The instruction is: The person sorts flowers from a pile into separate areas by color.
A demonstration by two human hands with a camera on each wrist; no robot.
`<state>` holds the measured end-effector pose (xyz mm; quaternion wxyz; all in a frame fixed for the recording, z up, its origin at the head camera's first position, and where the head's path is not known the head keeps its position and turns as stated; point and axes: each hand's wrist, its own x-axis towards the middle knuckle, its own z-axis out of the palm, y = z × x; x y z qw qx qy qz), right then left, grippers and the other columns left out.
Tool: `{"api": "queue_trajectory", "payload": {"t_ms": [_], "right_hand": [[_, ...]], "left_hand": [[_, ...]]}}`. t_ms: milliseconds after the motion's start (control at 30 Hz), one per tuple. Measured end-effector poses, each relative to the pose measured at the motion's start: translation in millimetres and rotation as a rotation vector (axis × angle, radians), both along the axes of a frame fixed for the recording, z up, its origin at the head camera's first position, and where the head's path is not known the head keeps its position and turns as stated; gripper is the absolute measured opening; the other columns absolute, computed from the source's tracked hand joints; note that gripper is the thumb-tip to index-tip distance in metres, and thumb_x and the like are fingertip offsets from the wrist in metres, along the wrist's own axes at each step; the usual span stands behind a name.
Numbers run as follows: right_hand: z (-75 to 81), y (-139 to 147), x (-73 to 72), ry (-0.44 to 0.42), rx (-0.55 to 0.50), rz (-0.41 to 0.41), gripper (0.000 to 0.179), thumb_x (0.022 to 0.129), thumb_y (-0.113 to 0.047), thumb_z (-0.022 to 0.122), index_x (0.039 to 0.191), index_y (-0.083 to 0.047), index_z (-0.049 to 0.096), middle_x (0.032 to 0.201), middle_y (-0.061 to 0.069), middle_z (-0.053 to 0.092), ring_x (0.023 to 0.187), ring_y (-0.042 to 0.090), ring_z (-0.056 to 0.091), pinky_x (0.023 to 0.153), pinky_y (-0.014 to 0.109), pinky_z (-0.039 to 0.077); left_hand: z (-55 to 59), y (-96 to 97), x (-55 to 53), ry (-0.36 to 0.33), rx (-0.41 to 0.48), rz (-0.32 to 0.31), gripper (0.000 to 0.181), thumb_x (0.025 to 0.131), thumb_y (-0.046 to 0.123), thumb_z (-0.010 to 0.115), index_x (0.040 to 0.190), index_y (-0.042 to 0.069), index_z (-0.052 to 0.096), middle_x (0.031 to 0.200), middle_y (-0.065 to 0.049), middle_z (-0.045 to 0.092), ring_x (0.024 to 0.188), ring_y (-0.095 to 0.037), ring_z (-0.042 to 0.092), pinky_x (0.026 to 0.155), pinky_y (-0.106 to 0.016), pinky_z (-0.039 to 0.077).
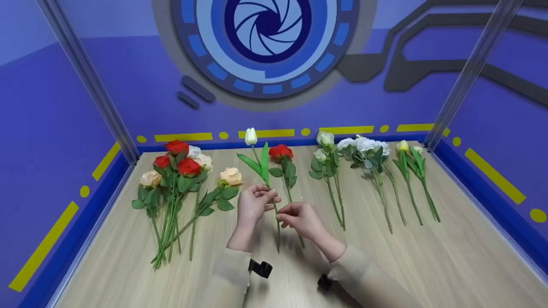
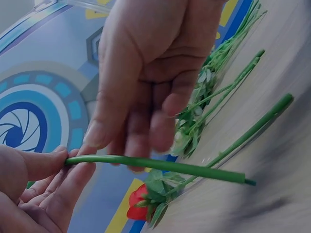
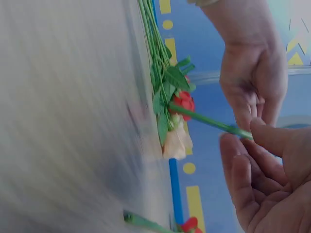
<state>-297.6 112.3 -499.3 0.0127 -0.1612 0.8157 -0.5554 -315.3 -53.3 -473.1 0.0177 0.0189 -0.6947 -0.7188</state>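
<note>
A white tulip (image 1: 251,136) with long green leaves stands raised, nearly upright, in front of me. My left hand (image 1: 251,206) pinches its stem just below the leaves. Lower down, the thumb and forefinger of my right hand (image 1: 305,219) meet at the same stem. In the left wrist view the bare stem (image 2: 160,165) runs past the right hand (image 2: 150,73) to its cut end, over the table. The right wrist view shows the stem (image 3: 209,120) reaching the right thumb and fingers, with the left hand (image 3: 255,73) beyond. The bloom is outside both wrist views.
Red roses (image 1: 176,147) and a peach rose (image 1: 231,176) lie left on the wooden table (image 1: 128,239). A single red rose (image 1: 281,152) lies beside the tulip. To the right are pale green-white flowers (image 1: 325,139), white blooms (image 1: 367,144) and a yellow tulip (image 1: 403,146). Blue-purple panels enclose the table.
</note>
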Motion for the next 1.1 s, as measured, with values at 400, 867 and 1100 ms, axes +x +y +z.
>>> {"api": "queue_trajectory", "payload": {"t_ms": [400,867,1100], "right_hand": [[-0.4,2.1,0.3,0.039,0.012,-0.037,0.009,0.093,-0.006,0.073,0.089,0.002,0.075,0.079,0.015,0.076,0.065,0.005,0.066,0.059,0.018,0.052],[13.0,27.1,-12.6,0.048,-0.015,-0.077,0.011,0.094,-0.004,0.071,0.092,0.006,0.074,0.084,0.02,0.076,0.068,0.007,0.069,0.067,0.028,0.06],[26.7,52.3,-24.8,0.037,-0.044,-0.16,0.013,0.094,-0.001,0.07,0.098,0.011,0.074,0.088,0.021,0.076,0.068,0.006,0.069,0.072,0.032,0.063]], "left_hand": [[-1.6,6.9,1.5,0.026,-0.008,-0.025,0.021,0.097,0.006,0.07,0.112,-0.008,0.062,0.096,-0.017,0.076,0.084,-0.018,0.077,0.074,-0.032,0.064],[3.9,-21.6,-3.2,0.008,-0.204,0.03,0.02,0.1,0.01,0.066,0.114,-0.005,0.068,0.1,-0.019,0.077,0.084,-0.018,0.074,0.069,-0.028,0.063],[-0.6,-65.4,-7.1,0.025,-0.533,0.246,0.017,0.097,0.008,0.067,0.109,-0.004,0.071,0.099,-0.019,0.074,0.091,-0.032,0.071,0.077,-0.039,0.056]]}}
